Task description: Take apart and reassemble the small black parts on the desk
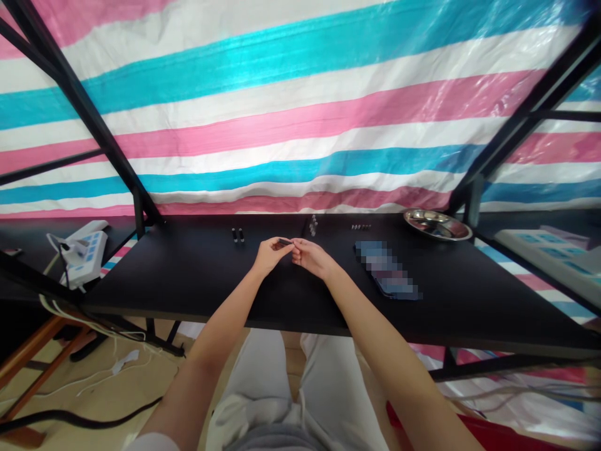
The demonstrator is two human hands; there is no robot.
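Note:
My left hand [269,255] is closed around a small dark, stick-like piece [284,242], held just above the black table [188,275]. Thumb and fingers of my right hand [310,255] are pinched together at the right end of that piece; whatever they grip is too small to make out. To the left of my hands stand two short black tubes with silvery ends [238,235]. Just behind my right hand is a cluster of small silvery pieces [313,225]. Further right, more small metal pieces [361,227] form a short row.
A round metal dish [437,225] stands at the back right. Nearer lies a flat, pixelated blue object [387,270]. Black frame posts [101,134] rise at both sides before a striped sheet [300,125]. White power strips [89,260] lie on the left.

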